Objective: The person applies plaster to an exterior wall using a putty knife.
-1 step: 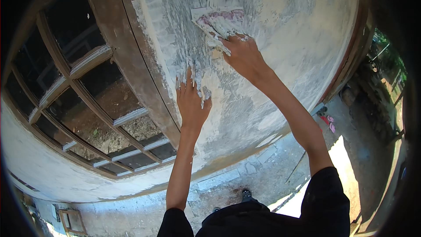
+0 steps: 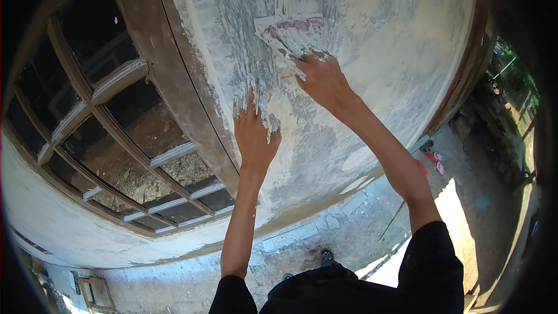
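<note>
My right hand (image 2: 326, 81) grips a wide putty knife (image 2: 297, 28), its blade lying against the wall (image 2: 401, 64). White paste smears the blade and the fingers around it, and a purplish patch shows through near its edge. Lower and to the left, my left hand (image 2: 256, 137) has its fingers stretched out toward the wall, with thick paste coating the fingertips; nothing is seen in it. Whether its palm touches the wall is hidden. The surface around both hands is streaked grey and white.
Left of the wall section stands a brown wooden window frame (image 2: 139, 18) with a paned grid (image 2: 93, 105). A paved floor (image 2: 325, 230) runs below, where my shoe (image 2: 327, 254) shows. Pink and red items (image 2: 439, 163) lie at the right; a small wooden frame (image 2: 97, 295) leans at the lower left.
My right hand and the putty knife have slid slightly down the wall. My left hand stays in nearly the same place.
</note>
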Action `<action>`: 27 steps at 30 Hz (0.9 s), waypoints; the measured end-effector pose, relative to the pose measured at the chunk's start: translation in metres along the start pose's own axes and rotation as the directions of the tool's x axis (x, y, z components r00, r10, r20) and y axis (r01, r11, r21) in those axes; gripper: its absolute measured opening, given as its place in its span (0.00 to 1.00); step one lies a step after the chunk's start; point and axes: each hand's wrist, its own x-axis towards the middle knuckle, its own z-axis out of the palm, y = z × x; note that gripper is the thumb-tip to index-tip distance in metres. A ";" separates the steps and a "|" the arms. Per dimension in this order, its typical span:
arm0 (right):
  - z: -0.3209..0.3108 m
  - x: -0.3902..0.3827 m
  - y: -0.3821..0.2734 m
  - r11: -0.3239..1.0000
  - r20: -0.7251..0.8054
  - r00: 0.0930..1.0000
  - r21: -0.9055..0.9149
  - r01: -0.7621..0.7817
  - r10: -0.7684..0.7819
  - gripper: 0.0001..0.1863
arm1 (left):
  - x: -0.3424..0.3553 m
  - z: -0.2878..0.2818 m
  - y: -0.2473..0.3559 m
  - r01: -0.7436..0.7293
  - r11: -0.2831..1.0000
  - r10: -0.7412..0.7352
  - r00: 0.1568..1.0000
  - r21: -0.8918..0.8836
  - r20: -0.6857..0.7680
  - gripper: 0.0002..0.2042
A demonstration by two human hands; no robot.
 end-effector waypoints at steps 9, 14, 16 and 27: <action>0.110 -0.075 -0.010 0.996 -0.144 0.989 -0.088 0.030 -0.043 0.19 | -0.013 0.002 0.006 0.020 1.000 -0.020 1.000 0.015 0.004 0.25; 0.114 -0.086 -0.016 0.994 -0.120 0.993 -0.105 -0.005 -0.007 0.19 | -0.014 0.002 0.008 0.033 0.999 -0.033 0.999 -0.002 0.024 0.26; 0.101 -0.087 -0.019 0.993 -0.139 0.989 -0.117 0.029 -0.045 0.17 | -0.015 0.000 0.009 0.036 0.999 -0.035 0.999 -0.030 0.025 0.26; 0.093 -0.101 -0.022 0.972 -0.135 0.977 -0.190 0.135 -0.162 0.13 | -0.015 0.002 0.017 0.025 0.998 -0.027 0.999 0.063 0.026 0.29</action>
